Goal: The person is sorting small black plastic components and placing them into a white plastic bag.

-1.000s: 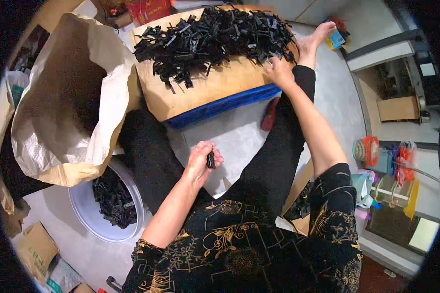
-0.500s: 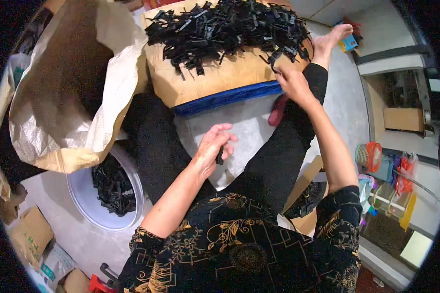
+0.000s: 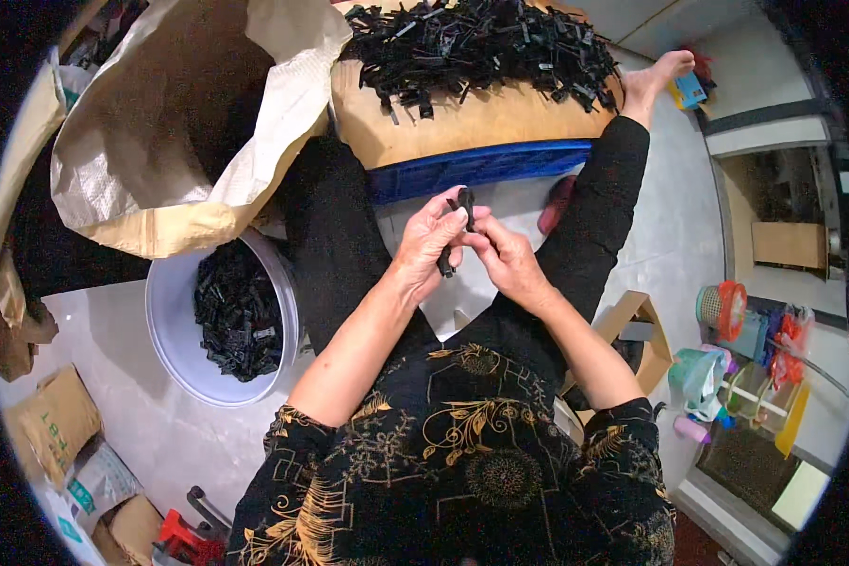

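Black pieces (image 3: 466,201) held over the floor (image 3: 455,300), left grip (image 3: 426,241) closed round them, right grip (image 3: 513,262) nearly closed against them, hold unclear; probably light, stiff, slickish, thin ends snap-prone, so best pinched mid-length.

Green lettering (image 3: 58,441) on a brown package (image 3: 74,413), teal print (image 3: 82,493) on a white bag (image 3: 115,474), lower left

From where I stood, the far edge of the wooden board (image 3: 500,130) ran out of view. Left of the board, the bottom of the sack (image 3: 132,179) was lost in shadow, its rim hiding part of the bucket (image 3: 172,316). Nearer than the board, the left hand (image 3: 426,243) and right hand (image 3: 513,266) partly hid small black pieces (image 3: 467,200).
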